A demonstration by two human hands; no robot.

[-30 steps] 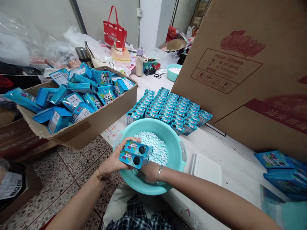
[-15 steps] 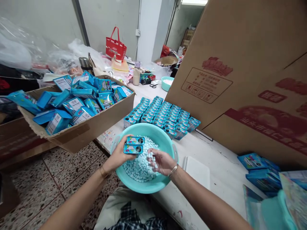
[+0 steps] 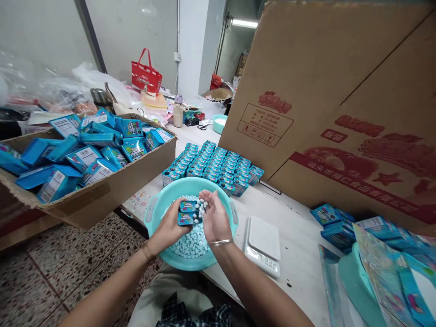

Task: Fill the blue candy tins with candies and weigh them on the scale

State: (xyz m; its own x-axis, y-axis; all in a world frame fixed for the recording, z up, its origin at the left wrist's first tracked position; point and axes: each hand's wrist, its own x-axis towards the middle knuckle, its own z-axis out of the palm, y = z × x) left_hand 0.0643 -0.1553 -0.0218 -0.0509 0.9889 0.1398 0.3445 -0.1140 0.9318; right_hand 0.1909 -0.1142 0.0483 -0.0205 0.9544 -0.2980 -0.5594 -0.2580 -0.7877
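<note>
Two small blue candy boxes (image 3: 186,219) are gripped side by side in my left hand (image 3: 169,230), their dark round openings facing up and to the right. My right hand (image 3: 217,219) is cupped around several pale blue candies (image 3: 201,208) and tips them against the openings. Some candies lie at the mouths of the boxes. Both hands are above a turquoise basin (image 3: 155,236), which holds a heap of the same candies (image 3: 192,243).
Rows of upright blue boxes (image 3: 213,165) stand behind the basin. A carton (image 3: 112,193) of blue boxes is at left. A white scale (image 3: 262,245) sits at right, before a large cardboard sheet (image 3: 306,91). More blue boxes (image 3: 337,227) lie far right.
My right hand has moved from over the candies up to the box openings and is tipping candies there. The view has turned to the right, bringing the scale into fuller sight.
</note>
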